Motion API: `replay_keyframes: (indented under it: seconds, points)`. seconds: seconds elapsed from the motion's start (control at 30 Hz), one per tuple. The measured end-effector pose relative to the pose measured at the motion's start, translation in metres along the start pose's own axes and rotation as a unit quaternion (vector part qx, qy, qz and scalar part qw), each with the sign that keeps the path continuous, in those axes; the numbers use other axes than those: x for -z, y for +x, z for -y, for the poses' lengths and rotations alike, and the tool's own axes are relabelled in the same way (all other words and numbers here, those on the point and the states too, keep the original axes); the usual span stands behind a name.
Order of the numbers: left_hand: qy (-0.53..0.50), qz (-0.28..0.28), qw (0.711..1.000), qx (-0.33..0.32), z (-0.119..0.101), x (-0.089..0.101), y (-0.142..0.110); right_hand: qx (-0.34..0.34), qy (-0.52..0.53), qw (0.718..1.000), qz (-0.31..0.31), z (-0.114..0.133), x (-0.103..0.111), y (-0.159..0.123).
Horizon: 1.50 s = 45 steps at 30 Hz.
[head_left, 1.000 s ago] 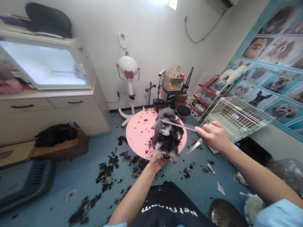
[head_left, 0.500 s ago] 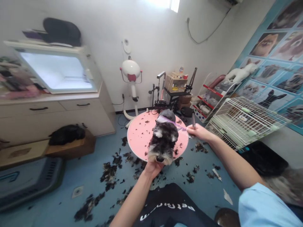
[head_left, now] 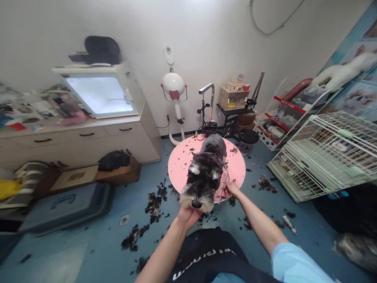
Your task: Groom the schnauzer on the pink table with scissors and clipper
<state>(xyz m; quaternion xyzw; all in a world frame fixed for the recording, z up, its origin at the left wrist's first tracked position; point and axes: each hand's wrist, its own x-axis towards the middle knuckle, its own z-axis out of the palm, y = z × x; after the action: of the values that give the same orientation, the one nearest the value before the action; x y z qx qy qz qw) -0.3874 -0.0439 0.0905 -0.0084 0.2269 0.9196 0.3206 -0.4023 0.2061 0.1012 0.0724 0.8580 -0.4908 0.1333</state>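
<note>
A small grey and black dog [head_left: 206, 173] stands on a round pink table [head_left: 179, 167], head toward me. My left hand [head_left: 187, 215] is closed under its muzzle, holding the chin. My right hand [head_left: 232, 189] is low beside the dog's left cheek, closed on a purple comb [head_left: 226, 179] that hangs down along the fur. Scissors seen earlier in that hand do not show clearly.
Dark fur clippings [head_left: 153, 202] litter the blue floor and the table. A white wire cage [head_left: 324, 155] stands at right, a cabinet [head_left: 88, 137] with a lit box at left, a grey pet carrier [head_left: 67, 204] at lower left, a stand dryer [head_left: 174, 88] behind.
My right hand brought the comb from across the dog's back down to the side of its face. My view swung right and down. My left hand stayed under the chin.
</note>
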Motion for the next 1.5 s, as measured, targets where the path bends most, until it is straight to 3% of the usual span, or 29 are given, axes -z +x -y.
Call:
replay_keyframes:
  seconds: [0.1, 0.2, 0.3, 0.4, 0.63, 1.03, 1.27, 1.5]
  points:
    - [0.015, -0.017, 0.999, -0.025, 0.001, -0.002, 0.0, -0.006, 0.078, 0.997, 0.001, 0.006, 0.019, -0.012]
    - [0.031, -0.039, 0.998, -0.048, 0.001, -0.009, 0.001, 0.078, 0.077, 0.994, 0.032, 0.031, 0.035, -0.049]
    - [0.04, -0.06, 0.996, -0.056, 0.002, -0.017, 0.002, 0.183, -0.118, 0.975, 0.035, 0.066, 0.05, -0.082]
    - [0.034, -0.066, 0.995, -0.063, 0.003, -0.02, 0.003, 0.213, -0.258, 0.942, 0.031, 0.093, 0.061, -0.094]
    - [0.03, -0.057, 0.997, -0.051, 0.006, -0.016, 0.001, 0.216, -0.304, 0.926, 0.052, 0.111, 0.08, -0.09]
    - [0.033, -0.067, 0.996, -0.053, 0.011, -0.03, -0.004, 0.141, -0.253, 0.945, 0.153, 0.125, 0.093, -0.09]
    - [0.0, -0.058, 0.997, -0.056, 0.015, -0.03, -0.007, 0.15, -0.202, 0.948, 0.196, 0.13, 0.098, -0.087]
    - [0.021, -0.071, 0.996, -0.046, 0.026, -0.006, 0.002, 0.111, -0.257, 0.938, 0.204, 0.148, 0.109, -0.09]
